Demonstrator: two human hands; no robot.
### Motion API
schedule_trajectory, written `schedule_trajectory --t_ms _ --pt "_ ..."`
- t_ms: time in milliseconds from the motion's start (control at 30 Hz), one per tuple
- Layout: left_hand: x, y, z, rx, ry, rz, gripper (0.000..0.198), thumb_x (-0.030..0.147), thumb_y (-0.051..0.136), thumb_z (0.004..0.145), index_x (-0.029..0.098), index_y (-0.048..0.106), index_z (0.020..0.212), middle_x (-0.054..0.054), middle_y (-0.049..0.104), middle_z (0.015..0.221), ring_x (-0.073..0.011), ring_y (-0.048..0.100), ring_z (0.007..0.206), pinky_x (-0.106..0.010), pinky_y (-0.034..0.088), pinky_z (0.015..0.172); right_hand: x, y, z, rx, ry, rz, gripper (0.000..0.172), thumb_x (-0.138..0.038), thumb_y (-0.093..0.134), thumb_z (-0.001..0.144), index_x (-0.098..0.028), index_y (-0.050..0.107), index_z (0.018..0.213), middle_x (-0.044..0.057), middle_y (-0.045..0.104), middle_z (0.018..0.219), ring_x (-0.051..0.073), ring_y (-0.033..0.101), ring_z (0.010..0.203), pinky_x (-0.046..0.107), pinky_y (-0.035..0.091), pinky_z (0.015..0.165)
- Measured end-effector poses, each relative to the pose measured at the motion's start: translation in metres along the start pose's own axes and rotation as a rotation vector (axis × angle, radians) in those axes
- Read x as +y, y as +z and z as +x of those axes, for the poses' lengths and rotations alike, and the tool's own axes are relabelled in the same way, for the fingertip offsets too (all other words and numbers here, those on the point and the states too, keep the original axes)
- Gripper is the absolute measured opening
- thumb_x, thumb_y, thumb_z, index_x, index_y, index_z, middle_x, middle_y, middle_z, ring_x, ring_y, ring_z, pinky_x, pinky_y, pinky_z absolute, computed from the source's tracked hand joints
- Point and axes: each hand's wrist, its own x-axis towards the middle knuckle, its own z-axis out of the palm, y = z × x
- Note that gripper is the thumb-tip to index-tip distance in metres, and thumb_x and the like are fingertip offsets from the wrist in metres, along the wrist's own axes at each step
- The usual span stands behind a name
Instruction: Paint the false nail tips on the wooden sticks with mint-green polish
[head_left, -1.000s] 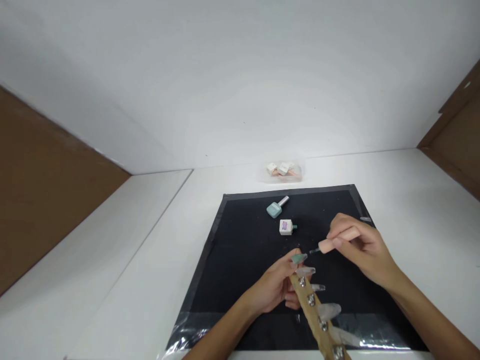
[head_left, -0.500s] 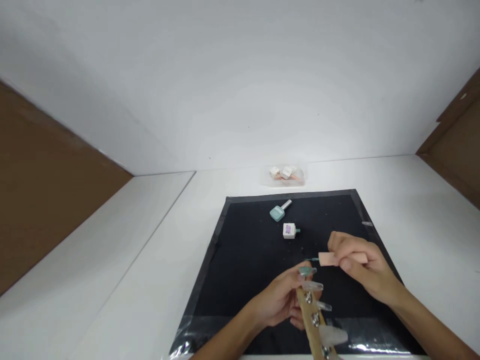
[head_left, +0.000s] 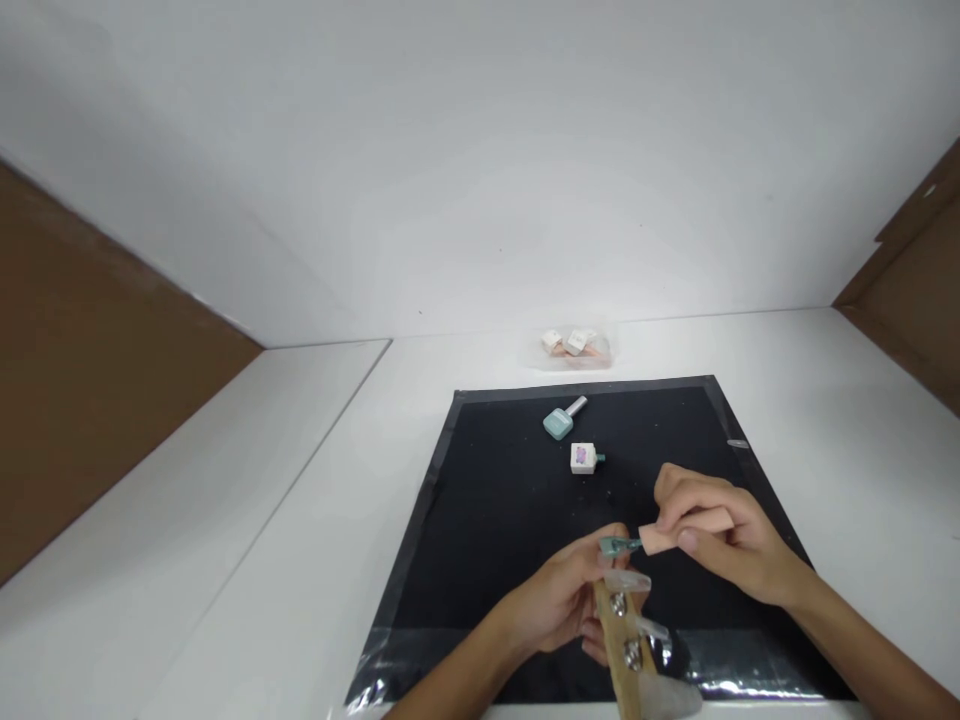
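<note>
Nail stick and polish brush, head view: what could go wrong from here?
1. The brush cap in the right hand meets the green tip at the stick's far end; a slip might smear polish onto the left hand beside it.
2. The open bottle lies on its side on the black mat, so it could leak.
3. Clear tips directly below may catch stray polish.

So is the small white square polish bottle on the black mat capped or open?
Open: the white bottle lies tipped, teal neck bare.

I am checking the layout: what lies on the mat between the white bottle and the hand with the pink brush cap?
Nothing: in the head view, only bare black mat separates the white bottle from the right hand.
</note>
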Motion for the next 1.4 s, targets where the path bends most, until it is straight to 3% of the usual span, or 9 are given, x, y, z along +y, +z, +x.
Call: schedule_trajectory --t_ms 200,333,567,733,933,1067,1300,1400 --pt "-0.0009 -0.0018 -0.0012 -0.033 -0.035 0.001 0.026 0.032 0.058 0.072 0.02 0.035 0.069 0.006 0.048 0.048 -0.0026 0.028 0.029 -0.014 0.015 0.03 0.0029 -0.0001 -0.0018 0.032 0.003 -0.004 0.019 -0.03 0.05 0.088 -0.02 0.059 0.074 0.001 0.052 0.061 0.015 0.046 0.06 0.028 0.037 0.054" --pt "0.0 -0.0031 -0.0025 0.013 -0.04 -0.016 0.029 0.028 0.062 0.067 0.02 0.034 0.066 0.008 0.044 0.046 -0.0024 0.028 0.031 -0.014 0.015 0.032 0.0024 0.0005 -0.0016 0.076 0.007 0.039 0.02 -0.032 0.05 0.088 -0.02 0.06 0.074 0.001 0.051 0.061 0.015 0.047 0.06 0.029 0.038 0.053" --pt "0.0046 0.0023 0.0 0.073 -0.025 0.016 0.034 0.034 0.064 0.065 0.019 0.034 0.065 0.007 0.044 0.047 -0.0017 0.029 0.032 -0.016 0.013 0.033 -0.0018 0.0003 0.0024 -0.035 -0.067 -0.021 0.016 -0.027 0.049 0.088 -0.021 0.062 0.081 0.002 0.054 0.062 0.015 0.047 0.061 0.029 0.038 0.053" --pt "0.0054 0.0006 -0.0009 0.045 -0.053 0.012 0.034 0.032 0.064 0.067 0.02 0.032 0.066 0.008 0.043 0.048 -0.0014 0.026 0.031 -0.015 0.012 0.032 -0.0018 0.0005 0.0033 0.015 -0.081 -0.088 0.016 -0.024 0.05 0.086 -0.02 0.059 0.073 0.0 0.049 0.058 0.015 0.044 0.058 0.029 0.036 0.052" --pt "0.005 -0.0037 -0.0027 0.005 -0.049 0.031 0.036 0.04 0.061 0.07 0.02 0.032 0.065 0.006 0.044 0.049 -0.0014 0.025 0.033 -0.014 0.015 0.034 -0.0004 0.0017 0.0016 0.076 -0.041 0.003 0.016 -0.025 0.051 0.086 -0.021 0.059 0.073 0.0 0.047 0.06 0.015 0.044 0.06 0.029 0.037 0.053" --pt "0.0056 -0.0015 -0.002 0.044 -0.07 0.056 0.033 0.036 0.063 0.067 0.02 0.035 0.068 0.007 0.043 0.049 -0.0017 0.025 0.033 -0.014 0.016 0.034 -0.0017 0.0023 0.0025 0.017 -0.015 0.035 0.011 -0.025 0.052 0.087 -0.022 0.062 0.083 0.001 0.052 0.066 0.014 0.047 0.062 0.028 0.037 0.055" --pt "0.0032 -0.0026 -0.0026 -0.005 -0.065 0.015 0.032 0.034 0.061 0.069 0.02 0.033 0.065 0.007 0.044 0.049 -0.0018 0.025 0.032 -0.013 0.017 0.031 0.0009 0.002 0.0021 0.081 0.032 -0.004 0.023 -0.029 0.051 0.087 -0.019 0.058 0.067 -0.001 0.05 0.056 0.013 0.044 0.057 0.027 0.035 0.054" --pt "0.0024 -0.0041 -0.0027 -0.006 -0.063 0.019 0.029 0.029 0.06 0.069 0.02 0.033 0.065 0.007 0.044 0.049 -0.0019 0.025 0.032 -0.013 0.016 0.031 0.0019 0.0024 0.0013 0.114 0.049 0.04 0.024 -0.033 0.052 0.086 -0.019 0.059 0.069 0.0 0.049 0.059 0.014 0.046 0.057 0.027 0.035 0.053"
